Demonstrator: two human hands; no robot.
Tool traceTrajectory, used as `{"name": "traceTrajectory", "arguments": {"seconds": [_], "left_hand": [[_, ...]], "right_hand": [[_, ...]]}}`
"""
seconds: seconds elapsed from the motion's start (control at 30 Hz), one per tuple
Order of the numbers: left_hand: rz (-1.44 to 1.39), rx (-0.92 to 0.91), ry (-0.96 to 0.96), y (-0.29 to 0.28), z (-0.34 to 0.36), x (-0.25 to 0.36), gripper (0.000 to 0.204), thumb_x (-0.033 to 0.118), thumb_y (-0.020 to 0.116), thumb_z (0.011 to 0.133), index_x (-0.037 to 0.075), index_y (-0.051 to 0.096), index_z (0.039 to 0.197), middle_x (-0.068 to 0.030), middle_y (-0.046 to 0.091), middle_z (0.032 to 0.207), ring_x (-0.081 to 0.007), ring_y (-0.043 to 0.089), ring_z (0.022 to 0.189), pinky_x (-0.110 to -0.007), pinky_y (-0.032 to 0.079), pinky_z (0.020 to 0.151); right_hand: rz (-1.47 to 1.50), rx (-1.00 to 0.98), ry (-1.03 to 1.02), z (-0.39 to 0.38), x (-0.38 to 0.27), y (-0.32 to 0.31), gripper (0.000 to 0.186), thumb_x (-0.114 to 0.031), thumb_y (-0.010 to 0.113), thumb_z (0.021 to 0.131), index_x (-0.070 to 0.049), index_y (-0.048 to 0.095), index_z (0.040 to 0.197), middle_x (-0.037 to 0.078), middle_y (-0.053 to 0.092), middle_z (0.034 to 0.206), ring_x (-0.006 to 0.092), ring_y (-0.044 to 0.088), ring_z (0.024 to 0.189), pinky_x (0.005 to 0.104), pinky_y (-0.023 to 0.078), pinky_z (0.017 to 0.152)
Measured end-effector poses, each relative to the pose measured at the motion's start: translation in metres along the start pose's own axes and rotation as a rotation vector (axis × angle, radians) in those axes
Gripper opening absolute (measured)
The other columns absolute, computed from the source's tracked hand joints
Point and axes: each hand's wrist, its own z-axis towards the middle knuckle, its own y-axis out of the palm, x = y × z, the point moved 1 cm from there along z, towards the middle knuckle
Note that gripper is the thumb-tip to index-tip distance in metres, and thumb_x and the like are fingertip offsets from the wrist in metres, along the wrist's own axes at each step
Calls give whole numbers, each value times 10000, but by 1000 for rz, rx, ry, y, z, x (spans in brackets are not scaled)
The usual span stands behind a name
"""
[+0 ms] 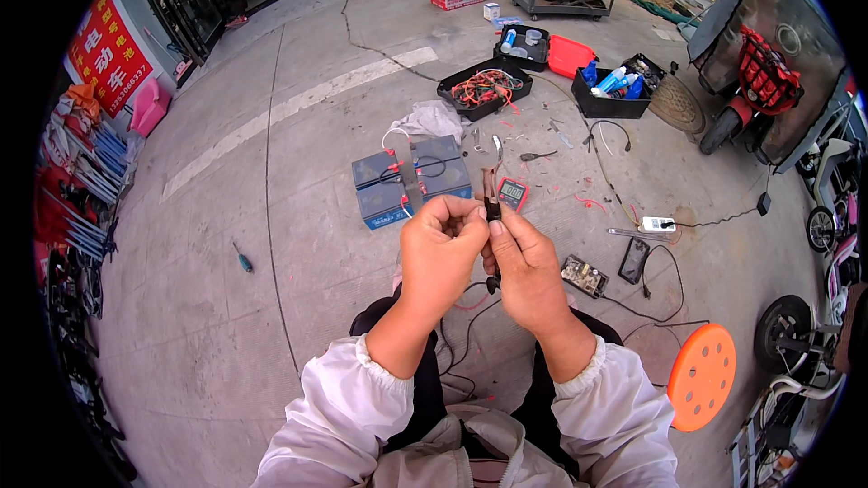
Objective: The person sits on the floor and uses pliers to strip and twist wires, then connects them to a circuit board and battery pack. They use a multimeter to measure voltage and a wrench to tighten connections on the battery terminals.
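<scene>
Both my hands meet over my lap around a small black connector (pixel 493 209). Its black cable (pixel 467 343) hangs down between my legs. My right hand (pixel 526 264) is closed, its thumb and fingers gripping the connector's body. At the connector's left side, my left hand (pixel 440 250) is closed in a pinch; what lies between its fingertips is mostly hidden. Thin brownish prongs or wires show above the connector. Just beyond, a red multimeter (pixel 513 192) lies on the floor. Wired blue-grey batteries (pixel 442 163) stand ahead to the left.
Right of me are an opened charger case (pixel 584 276), a black cover (pixel 634 259), a white power strip (pixel 656 224) and an orange stool (pixel 702 378). Ahead sit a tray of wires (pixel 477 107) and a toolbox (pixel 612 107). A screwdriver (pixel 243 259) lies left.
</scene>
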Motion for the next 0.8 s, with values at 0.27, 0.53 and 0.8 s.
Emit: {"name": "traceTrajectory", "arguments": {"seconds": [0.27, 0.53, 0.8], "left_hand": [[64, 2, 45, 1, 2, -3, 53, 12, 644, 886, -38, 636, 901, -46, 663, 800, -85, 611, 686, -238, 516, 619], [-52, 2, -8, 7, 0, 7, 101, 15, 650, 882, -65, 628, 939, -49, 655, 793, -83, 597, 630, -239, 505, 580], [77, 15, 68, 7, 0, 2, 137, 19, 656, 878, -62, 647, 990, -69, 683, 861, -80, 626, 724, -225, 510, 648]], "right_hand": [[-190, 60, -166, 1, -4, 1, 347, -96, 463, 1012, -19, 524, 1344, -10, 535, 813, 56, 470, 709, 223, 416, 651], [30, 24, -34, 1, 3, -2, 363, -106, 478, 1010, -36, 513, 1364, -16, 565, 835, 37, 467, 698, 208, 403, 611], [-370, 149, -412, 6, 10, -2, 394, -76, 497, 988, -27, 490, 1379, 116, 610, 893, 189, 574, 747, 326, 463, 682]]}}
